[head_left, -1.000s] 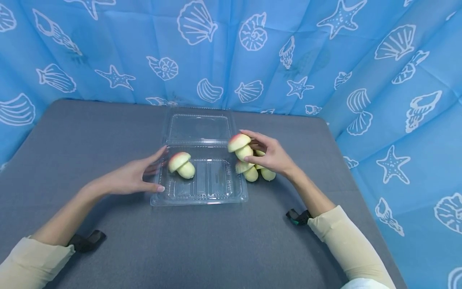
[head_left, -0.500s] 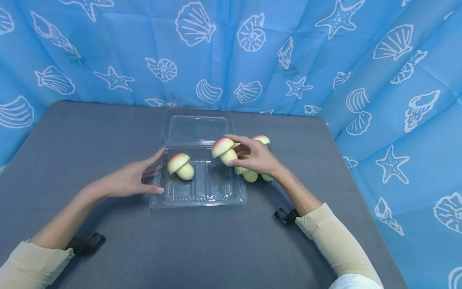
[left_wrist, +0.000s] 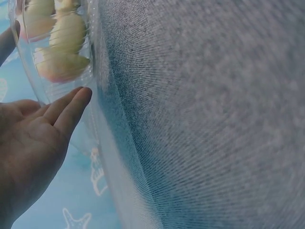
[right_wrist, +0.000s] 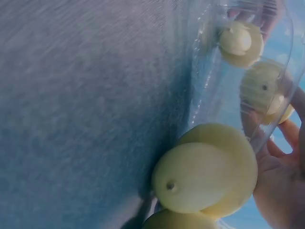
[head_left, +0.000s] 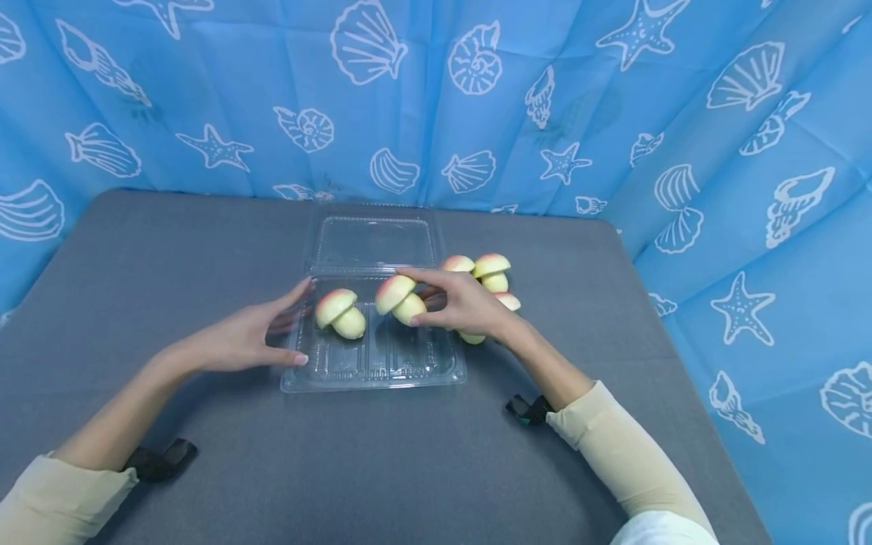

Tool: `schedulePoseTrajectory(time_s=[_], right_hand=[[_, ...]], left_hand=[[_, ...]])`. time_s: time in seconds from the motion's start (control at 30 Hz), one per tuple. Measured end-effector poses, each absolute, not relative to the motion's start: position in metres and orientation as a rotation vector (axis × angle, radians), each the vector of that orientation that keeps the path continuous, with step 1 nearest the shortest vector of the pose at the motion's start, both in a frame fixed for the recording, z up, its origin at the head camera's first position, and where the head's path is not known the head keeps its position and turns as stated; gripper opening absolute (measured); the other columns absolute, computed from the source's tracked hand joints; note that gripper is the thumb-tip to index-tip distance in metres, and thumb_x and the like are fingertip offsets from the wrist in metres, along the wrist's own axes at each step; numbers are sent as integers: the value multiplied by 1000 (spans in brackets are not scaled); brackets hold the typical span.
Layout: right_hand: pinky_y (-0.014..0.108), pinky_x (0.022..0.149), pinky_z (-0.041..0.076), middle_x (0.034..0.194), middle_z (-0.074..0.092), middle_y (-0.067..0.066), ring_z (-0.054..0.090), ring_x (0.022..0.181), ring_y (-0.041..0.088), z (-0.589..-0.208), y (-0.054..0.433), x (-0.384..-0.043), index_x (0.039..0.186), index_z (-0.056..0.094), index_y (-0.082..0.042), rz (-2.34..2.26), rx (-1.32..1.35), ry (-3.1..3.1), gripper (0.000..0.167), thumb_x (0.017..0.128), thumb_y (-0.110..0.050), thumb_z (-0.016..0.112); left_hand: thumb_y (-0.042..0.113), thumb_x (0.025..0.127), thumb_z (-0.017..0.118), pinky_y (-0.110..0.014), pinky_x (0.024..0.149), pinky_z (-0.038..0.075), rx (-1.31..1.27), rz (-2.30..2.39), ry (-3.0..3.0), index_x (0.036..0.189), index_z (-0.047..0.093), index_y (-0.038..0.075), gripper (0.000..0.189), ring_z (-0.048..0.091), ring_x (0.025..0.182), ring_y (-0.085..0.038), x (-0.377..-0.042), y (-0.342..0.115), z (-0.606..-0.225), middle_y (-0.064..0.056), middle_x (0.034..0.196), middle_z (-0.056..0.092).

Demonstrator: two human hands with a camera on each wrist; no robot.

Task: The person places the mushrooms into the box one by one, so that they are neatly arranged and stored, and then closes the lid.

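A clear plastic clamshell box (head_left: 371, 382) lies unfolded on the table. One toy mushroom (head_left: 337, 309), pale yellow with a reddish cap, lies in the left part of its tray. Thumb and fingers of my right hand (head_left: 466, 303) pinch another mushroom (head_left: 397, 294) over the tray's middle; whether it touches the bottom I cannot tell. My left hand (head_left: 238, 333) spreads thumb and fingers along the tray's left side, holding nothing. In the left wrist view, the fingers of the left hand (left_wrist: 43, 133) are fairly straight beside the box wall.
Several more mushrooms (head_left: 492, 266) cluster right of the box, partly hidden behind the right hand. The see-through lid (head_left: 375, 241) lies flat toward the back. Grey cloth covers the table (head_left: 381, 469), and a blue shell-print curtain (head_left: 436, 113) hangs behind it and to the right.
My right hand has carried its mushroom leftward from the cluster to over the tray, and slightly lower. More of the cluster shows now. The left hand stays at the box's left side.
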State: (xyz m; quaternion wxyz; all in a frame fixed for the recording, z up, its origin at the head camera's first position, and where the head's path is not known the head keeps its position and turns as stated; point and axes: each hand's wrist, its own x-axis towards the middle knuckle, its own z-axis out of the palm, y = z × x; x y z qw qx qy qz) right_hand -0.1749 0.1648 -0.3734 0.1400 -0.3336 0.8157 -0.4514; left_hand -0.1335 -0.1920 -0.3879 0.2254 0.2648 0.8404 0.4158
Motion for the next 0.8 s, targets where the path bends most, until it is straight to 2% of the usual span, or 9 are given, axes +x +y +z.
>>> schedulePoseTrajectory(time_s=[0.27, 0.5, 0.8], right_hand=[[23, 88, 56, 142, 57, 5, 68, 106, 15, -371, 154, -173, 148, 49, -16, -1137, -921, 2438, 70, 86, -18, 80], [23, 91, 55, 140, 59, 4, 66, 111, 13, -369, 143, -174, 150, 47, -18, -1056, -883, 2466, 71, 86, -19, 80], [19, 83, 56, 134, 63, 6, 69, 102, 13, -370, 126, -172, 153, 41, -23, -829, -862, 2584, 74, 89, -24, 77]], left_hand=[[33, 82, 82, -54, 112, 33, 728, 1133, 2326, 160, -5, 17, 118, 37, 138, -45, -133, -193, -388, -22, 164, 4], [33, 83, 81, -53, 112, 32, 729, 1137, 2316, 160, -5, 16, 117, 36, 139, -44, -134, -193, -388, -20, 164, 4], [32, 84, 81, -55, 111, 34, 730, 1119, 2323, 161, -5, 18, 116, 38, 137, -45, -133, -193, -388, -21, 164, 4]])
